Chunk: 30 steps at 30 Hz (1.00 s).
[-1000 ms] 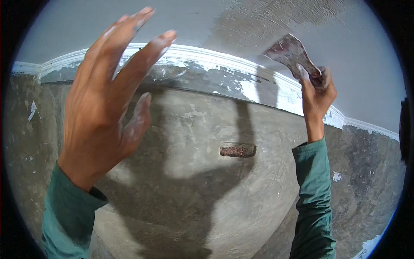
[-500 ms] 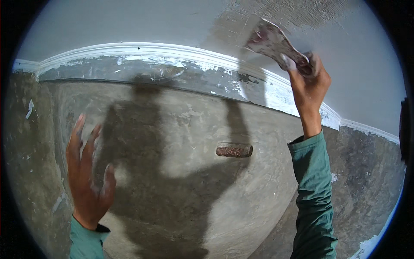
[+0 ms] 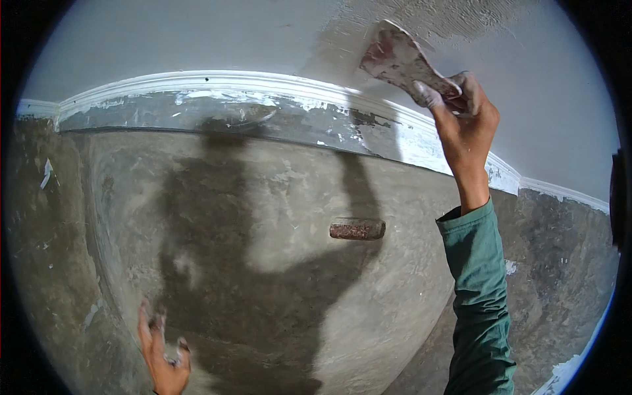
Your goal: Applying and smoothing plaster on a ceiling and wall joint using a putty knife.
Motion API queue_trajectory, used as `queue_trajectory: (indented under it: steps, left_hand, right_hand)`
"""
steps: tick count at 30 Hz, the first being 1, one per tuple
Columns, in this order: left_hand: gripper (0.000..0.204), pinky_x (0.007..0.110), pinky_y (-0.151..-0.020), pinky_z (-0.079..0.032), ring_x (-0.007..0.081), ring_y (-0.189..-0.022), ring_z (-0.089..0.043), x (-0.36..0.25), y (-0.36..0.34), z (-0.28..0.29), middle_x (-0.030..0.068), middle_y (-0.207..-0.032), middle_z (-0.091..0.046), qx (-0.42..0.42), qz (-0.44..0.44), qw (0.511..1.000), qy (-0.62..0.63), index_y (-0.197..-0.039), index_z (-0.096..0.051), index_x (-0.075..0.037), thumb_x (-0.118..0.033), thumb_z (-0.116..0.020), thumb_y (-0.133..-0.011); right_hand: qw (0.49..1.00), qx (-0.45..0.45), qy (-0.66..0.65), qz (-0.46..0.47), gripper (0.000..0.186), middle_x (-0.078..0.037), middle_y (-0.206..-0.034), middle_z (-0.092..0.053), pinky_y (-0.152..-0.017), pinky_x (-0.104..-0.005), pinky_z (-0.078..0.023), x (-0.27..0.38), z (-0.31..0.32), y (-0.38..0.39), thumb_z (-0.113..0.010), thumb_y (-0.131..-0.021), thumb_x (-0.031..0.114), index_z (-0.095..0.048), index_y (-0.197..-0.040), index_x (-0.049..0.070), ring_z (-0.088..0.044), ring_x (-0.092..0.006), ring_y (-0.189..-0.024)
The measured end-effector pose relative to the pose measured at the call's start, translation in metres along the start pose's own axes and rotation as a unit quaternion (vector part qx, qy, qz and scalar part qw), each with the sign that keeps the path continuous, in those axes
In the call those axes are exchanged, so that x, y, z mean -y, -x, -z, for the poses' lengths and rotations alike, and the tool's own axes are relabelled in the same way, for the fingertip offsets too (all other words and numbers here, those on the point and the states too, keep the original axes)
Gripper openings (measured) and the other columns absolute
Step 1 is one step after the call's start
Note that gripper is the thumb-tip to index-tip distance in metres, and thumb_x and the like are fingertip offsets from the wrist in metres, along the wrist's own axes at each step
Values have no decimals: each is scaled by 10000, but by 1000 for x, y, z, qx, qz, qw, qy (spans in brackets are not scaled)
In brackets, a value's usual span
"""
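Note:
Raised high on the right, my right hand (image 3: 469,122) grips a putty knife (image 3: 398,59), its wide blade smeared with white and reddish residue. The blade's edge is up against or close to the ceiling (image 3: 217,36); I cannot tell whether it touches. A rough, textured patch of wet-looking plaster (image 3: 454,16) covers the ceiling just beyond the blade. Low on the left, my left hand (image 3: 164,355) is empty, fingers apart and dusted with white, in front of the grey wall.
White cornice moulding (image 3: 263,82) runs between ceiling and wall, with white smears below it. The bare cement wall (image 3: 296,191) has a rectangular recess (image 3: 357,228) showing reddish brick. My shadow falls across the wall. A dark object (image 3: 617,197) stands at the right rim.
My left hand has dropped toward the lower edge. My right hand and the putty knife have shifted slightly left and up along the ceiling.

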<state>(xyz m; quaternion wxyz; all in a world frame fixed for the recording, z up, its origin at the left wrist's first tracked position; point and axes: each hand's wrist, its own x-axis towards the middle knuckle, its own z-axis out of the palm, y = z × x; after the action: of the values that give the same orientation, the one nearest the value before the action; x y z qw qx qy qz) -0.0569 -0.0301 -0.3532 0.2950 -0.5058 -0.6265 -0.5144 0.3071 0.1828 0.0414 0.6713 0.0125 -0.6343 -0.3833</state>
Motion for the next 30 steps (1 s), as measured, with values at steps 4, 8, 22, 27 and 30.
queue_trajectory:
  steps: [4, 8, 22, 27, 30]
  left_hand:
    - [598, 533, -1235, -219, 429, -1521, -287, 5, 21, 0, 189, -1633, -372, 59, 112, 990, 69, -1569, -442, -148, -323, -610, -1022]
    - [728, 608, -1185, -376, 476, -1499, -317, -38, -65, 25, 263, -1617, -315, -136, -27, 987, 87, -1509, -443, 25, 73, -527, -787]
    - [802, 584, -1248, -232, 402, -1538, -253, -206, -291, 77, 219, -1636, -326, -323, -290, 779, -451, -1522, -442, -39, -87, -719, -771]
    - [833, 586, -1273, -124, 368, -1577, -163, -187, -314, 63, 168, -1689, -251, -367, -350, 762, -403, -1553, -408, -77, -185, -707, -783]
    - [839, 588, -1272, -137, 363, -1579, -156, -200, -292, 75, 162, -1696, -228, -303, -292, 804, -420, -1570, -372, -83, -207, -684, -802]
  right_hand:
    - [996, -73, -28, -51, 207, -3, -777, -599, -635, -244, -470, -25, 29, 20, -796, -879, 92, -614, -899, -7, -547, -80, -716]
    - [990, -79, -93, -70, 215, -29, -765, -642, -617, -274, -506, 10, 27, 32, -812, -870, 98, -625, -904, -3, -563, -101, -674]
    - [995, -101, -10, -21, 261, -41, -686, -609, -559, -275, -454, -27, 20, 17, -836, -865, 147, -610, -854, 17, -530, -100, -618]
    - [994, -58, -34, -91, 232, -61, -706, -638, -604, -272, -518, -5, 25, 41, -830, -867, 122, -632, -878, 1, -609, -101, -668]
    - [999, 0, -34, 2, 232, -101, -755, -635, -604, -335, -514, 7, -10, 25, -820, -849, 95, -606, -892, 15, -634, -198, -670]
